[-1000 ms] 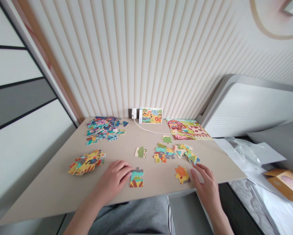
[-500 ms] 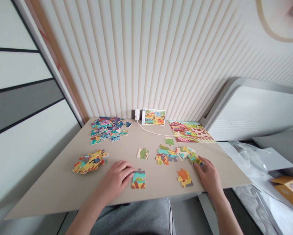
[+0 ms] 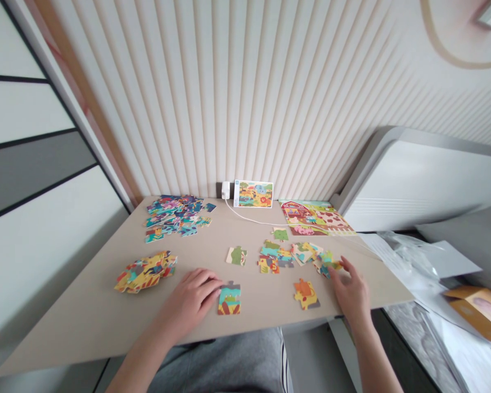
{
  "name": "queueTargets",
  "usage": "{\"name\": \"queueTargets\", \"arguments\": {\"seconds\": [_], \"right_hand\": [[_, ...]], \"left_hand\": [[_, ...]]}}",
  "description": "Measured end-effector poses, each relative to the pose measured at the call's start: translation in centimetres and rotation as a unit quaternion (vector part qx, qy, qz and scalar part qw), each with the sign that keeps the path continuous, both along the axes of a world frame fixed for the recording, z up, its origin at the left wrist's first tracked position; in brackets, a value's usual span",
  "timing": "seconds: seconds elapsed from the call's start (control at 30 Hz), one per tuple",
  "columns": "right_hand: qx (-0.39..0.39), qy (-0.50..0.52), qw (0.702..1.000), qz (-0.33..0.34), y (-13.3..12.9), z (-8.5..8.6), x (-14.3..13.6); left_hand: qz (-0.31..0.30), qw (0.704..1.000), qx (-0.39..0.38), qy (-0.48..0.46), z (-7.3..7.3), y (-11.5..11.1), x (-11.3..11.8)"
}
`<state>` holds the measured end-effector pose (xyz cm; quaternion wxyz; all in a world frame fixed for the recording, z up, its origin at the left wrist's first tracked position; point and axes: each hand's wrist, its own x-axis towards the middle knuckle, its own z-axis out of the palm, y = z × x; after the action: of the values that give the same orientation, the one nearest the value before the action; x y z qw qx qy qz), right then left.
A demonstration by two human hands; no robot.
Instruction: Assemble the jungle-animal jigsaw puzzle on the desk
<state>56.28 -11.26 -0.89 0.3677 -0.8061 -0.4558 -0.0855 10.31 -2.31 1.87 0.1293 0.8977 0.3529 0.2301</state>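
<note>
My left hand (image 3: 198,297) rests palm down on the table, fingers stretched out. Its fingertips touch the left edge of a jigsaw piece (image 3: 229,299) showing a green crocodile on blue. On the right, my right hand (image 3: 352,286) pinches a yellow and green jigsaw piece (image 3: 334,265) between thumb and index finger, at the end of a loose cluster of pieces (image 3: 306,252). An orange and yellow piece (image 3: 306,295) lies apart, left of this hand. Joined pieces (image 3: 274,256) lie left of the cluster. Two green pieces, one (image 3: 237,255) nearer the middle and one (image 3: 280,234) farther back, lie separately.
A stack of yellow pieces (image 3: 147,272) and a dark blue pile (image 3: 177,213) occupy the left side. A picture card (image 3: 253,194) leans against the wall beside a white plug (image 3: 225,190). Its cable (image 3: 253,220) crosses toward a finished farm puzzle (image 3: 317,218).
My right hand has shifted slightly at the cluster, its thumb and index finger a little wider apart, and the pieces there have moved. My left hand stays beside the crocodile piece. The view has shifted slightly.
</note>
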Motion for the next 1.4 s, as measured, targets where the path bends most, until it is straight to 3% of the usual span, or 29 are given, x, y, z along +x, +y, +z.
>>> {"name": "queueTargets", "arguments": {"seconds": [0.13, 0.53, 0.93, 1.23, 1.4], "right_hand": [[-0.101, -0.036, 0.994, 0.025, 0.2, -0.3, -0.1], [-0.125, -0.055, 0.990, 0.047, -0.6, -0.6, 0.6], [-0.069, -0.023, 0.997, 0.022, -0.6, -0.4, -0.3], [0.086, -0.017, 0.995, -0.038, -1.0, -0.3, -1.5], [0.091, -0.006, 0.995, -0.037, -1.0, -0.5, -1.5]], "left_hand": [[-0.001, 1.000, 0.000, 0.005, 0.0, 0.0, 0.0], [-0.002, 1.000, -0.003, -0.003, 0.2, -0.1, 0.1], [-0.001, 1.000, -0.002, -0.001, 0.2, -0.1, 0.1], [0.000, 1.000, -0.004, 0.004, 0.1, -0.1, 0.1], [0.002, 1.000, -0.010, 0.013, 0.0, -0.1, 0.0]]}}
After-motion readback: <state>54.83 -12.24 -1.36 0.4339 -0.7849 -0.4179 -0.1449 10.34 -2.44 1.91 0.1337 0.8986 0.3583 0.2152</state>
